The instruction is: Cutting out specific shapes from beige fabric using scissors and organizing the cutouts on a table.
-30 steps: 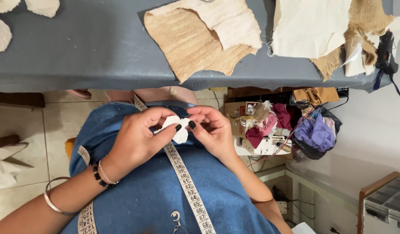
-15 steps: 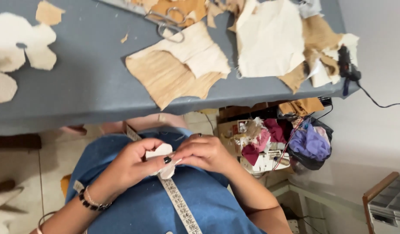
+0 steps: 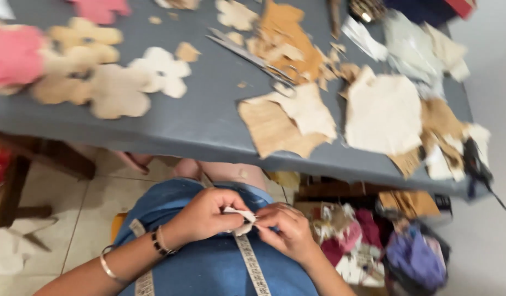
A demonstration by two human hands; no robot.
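Two hands meet over the lap, low in the head view. Left hand point(image 3: 206, 214), bracelets at the wrist, curls its fingers shut around one end of a small white scrap of fabric point(image 3: 241, 218); right hand point(image 3: 283, 227) pinches the other end between thumb and fingertips. Scrap sits just above a blue denim garment point(image 3: 209, 268) with a patterned woven strap point(image 3: 253, 266) running down it (the scrap's exact shape is hidden by the fingers).

Above the hands: grey cloth-covered table point(image 3: 203, 123). On it, a white flower-shaped fabric cutout point(image 3: 164, 70), beige flower-shaped cutouts point(image 3: 94, 90) to its left, blurred pink fabric pieces point(image 3: 14, 55) at the far left. Metal scissors point(image 3: 247, 55) lie near the middle, touching an orange-brown heap of scraps point(image 3: 286, 35). Tan woven fabric piece point(image 3: 275, 129) overhangs the table's near edge, a cream piece point(image 3: 383, 112) just beside it.

Under the table, right: box of mixed coloured scraps point(image 3: 373, 241), purple and magenta among them. Tiled floor point(image 3: 61, 219) at left.
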